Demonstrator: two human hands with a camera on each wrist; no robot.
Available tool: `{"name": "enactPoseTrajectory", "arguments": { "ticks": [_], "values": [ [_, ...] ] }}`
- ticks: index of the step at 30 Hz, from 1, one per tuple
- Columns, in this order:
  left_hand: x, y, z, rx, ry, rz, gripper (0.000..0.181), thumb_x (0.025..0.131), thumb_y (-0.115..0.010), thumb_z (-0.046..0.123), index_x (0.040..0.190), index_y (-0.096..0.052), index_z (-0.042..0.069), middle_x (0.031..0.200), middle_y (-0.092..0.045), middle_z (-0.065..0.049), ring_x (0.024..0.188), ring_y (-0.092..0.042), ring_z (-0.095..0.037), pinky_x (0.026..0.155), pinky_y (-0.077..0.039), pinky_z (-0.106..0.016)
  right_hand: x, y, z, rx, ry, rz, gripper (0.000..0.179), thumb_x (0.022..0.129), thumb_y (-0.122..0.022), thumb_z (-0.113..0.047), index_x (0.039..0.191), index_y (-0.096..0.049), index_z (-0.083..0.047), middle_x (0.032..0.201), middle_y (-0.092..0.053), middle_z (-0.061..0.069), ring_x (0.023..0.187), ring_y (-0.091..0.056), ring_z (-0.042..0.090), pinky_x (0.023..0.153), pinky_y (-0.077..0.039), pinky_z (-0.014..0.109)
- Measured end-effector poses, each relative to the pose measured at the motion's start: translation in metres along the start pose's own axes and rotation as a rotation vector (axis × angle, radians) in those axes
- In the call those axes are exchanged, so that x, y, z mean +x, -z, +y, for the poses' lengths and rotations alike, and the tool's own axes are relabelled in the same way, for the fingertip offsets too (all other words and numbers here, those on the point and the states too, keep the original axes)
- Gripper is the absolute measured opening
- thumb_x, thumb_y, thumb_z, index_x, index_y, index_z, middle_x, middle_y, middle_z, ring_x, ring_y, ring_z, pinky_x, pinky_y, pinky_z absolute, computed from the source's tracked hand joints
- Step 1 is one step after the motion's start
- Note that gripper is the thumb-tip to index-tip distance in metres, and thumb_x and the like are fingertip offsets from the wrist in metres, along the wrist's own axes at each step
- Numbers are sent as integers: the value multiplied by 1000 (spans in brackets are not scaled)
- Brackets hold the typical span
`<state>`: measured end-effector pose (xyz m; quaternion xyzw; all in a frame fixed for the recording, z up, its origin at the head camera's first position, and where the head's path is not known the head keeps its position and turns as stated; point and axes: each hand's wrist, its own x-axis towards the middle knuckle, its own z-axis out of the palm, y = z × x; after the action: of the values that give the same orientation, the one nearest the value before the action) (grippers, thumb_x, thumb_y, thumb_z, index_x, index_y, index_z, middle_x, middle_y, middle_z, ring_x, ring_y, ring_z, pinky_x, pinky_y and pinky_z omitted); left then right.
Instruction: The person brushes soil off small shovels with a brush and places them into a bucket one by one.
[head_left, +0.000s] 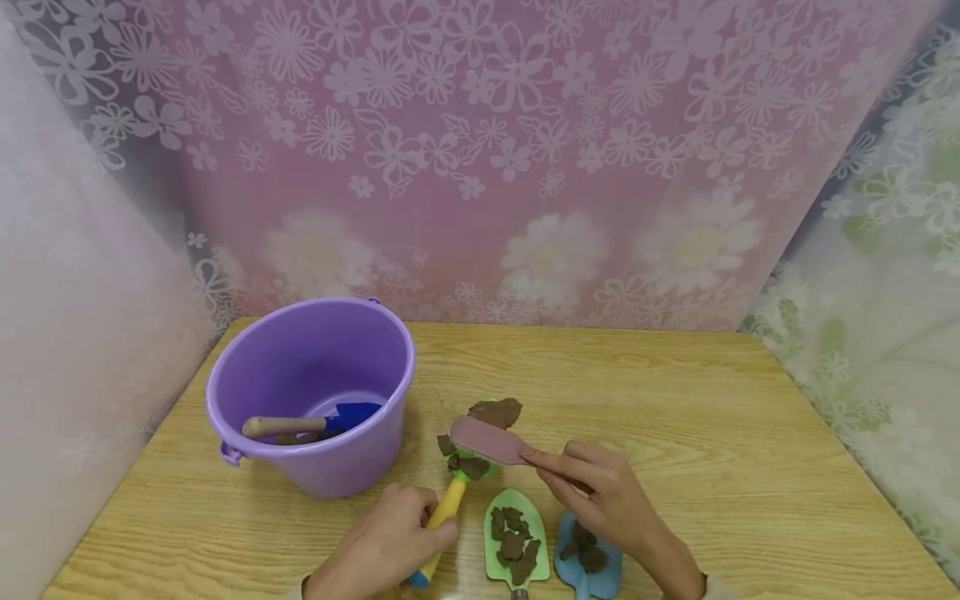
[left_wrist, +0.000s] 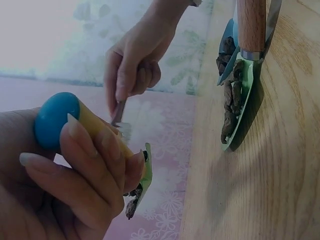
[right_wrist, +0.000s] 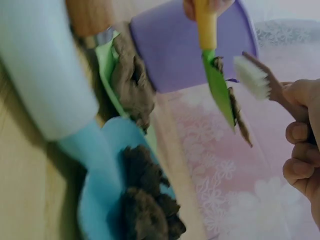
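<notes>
The left hand (head_left: 386,533) grips a yellow-handled trowel (head_left: 450,502); the right hand (head_left: 611,500) pinches a brush (head_left: 487,439) over its blade (right_wrist: 216,82). Clods (head_left: 498,412) there, on a green trowel (head_left: 513,500) between the hands and a blue trowel (head_left: 609,577) near the right, suggest brushing is unfinished.

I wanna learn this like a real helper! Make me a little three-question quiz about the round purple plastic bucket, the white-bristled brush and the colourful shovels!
1. True or false: the left hand grips the yellow-handled, green-bladed shovel.
2. Pick one: the bristles on the flat brownish-pink brush in the right hand are A) black, B) white or C) orange.
3. Which tool lies inside the round purple plastic bucket?

Key:
1. True.
2. B.
3. The wooden-handled, blue-bladed shovel.
</notes>
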<state>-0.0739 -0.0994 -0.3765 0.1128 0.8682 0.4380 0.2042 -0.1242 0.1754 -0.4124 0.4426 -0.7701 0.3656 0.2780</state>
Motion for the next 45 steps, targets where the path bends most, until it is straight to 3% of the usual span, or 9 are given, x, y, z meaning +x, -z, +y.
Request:
{"name": "enactPoseTrajectory", "arguments": {
  "ticks": [7, 20, 28, 36, 45],
  "values": [
    [-1, 1, -1, 5, 11, 14, 16, 84, -62, 26, 80, -62, 10, 69, -50, -6, 42, -50, -10, 37, -42, -23, 0, -1, 0, -68, -54, -50, 22, 95, -63, -18, 112, -73, -10, 67, -46, -13, 55, -27, -8, 48, -27, 4],
    [5, -4, 2, 9, -41, 14, 17, 85, -62, 25, 73, -59, 14, 58, -50, 1, 45, -48, -8, 38, -36, -19, -6, 13, 2, -132, -110, -26, 22, 93, -64, -19, 112, -73, -11, 66, -42, -14, 57, -25, -8, 48, -26, 5],
    [1, -3, -1, 26, -25, 37, 17, 83, -62, 24, 71, -58, 13, 58, -50, 1, 41, -48, -9, 37, -37, -20, -7, 7, 3, -107, -144, -49, 35, 82, -72, -1, 115, -71, -12, 68, -44, -14, 57, -30, -8, 50, -31, 5],
    [1, 0, -2, 39, -21, 36, 18, 83, -62, 26, 70, -57, 14, 57, -50, 1, 41, -48, -8, 37, -36, -18, -7, 6, 4, -114, -173, -42, 33, 82, -71, -1, 114, -72, -12, 68, -44, -14, 57, -33, -7, 50, -31, 6],
    [0, 2, -3, 31, -19, 34, 18, 83, -62, 25, 70, -58, 13, 60, -51, -1, 40, -48, -9, 37, -37, -20, -5, 4, 6, -84, -144, -25, 33, 83, -70, 0, 115, -71, -10, 67, -45, -13, 57, -33, -8, 50, -32, 5]
  ]
}}
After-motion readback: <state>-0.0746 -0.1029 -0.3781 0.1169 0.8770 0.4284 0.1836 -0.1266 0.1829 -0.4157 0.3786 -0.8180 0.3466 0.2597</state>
